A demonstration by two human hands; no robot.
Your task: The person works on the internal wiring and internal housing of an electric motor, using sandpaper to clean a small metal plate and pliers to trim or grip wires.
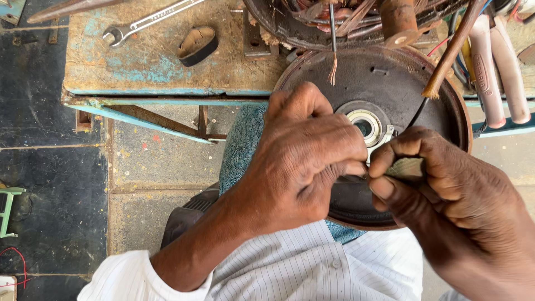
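A round dark metal cover plate (390,83) with a bearing (365,124) at its middle rests on my lap against the bench edge. My left hand (306,156) is closed over its lower part, fingers pinching something thin that is hidden under them. My right hand (440,184) pinches a small piece of pale abrasive paper (405,167) between thumb and fingers, touching the left hand's fingertips just below the bearing.
A worn wooden bench (167,67) carries a spanner (145,22), a small black curved piece (196,44) and a motor body with copper windings (345,17). Insulated tool handles (496,72) lie at the right. A tiled floor (50,184) lies at the left.
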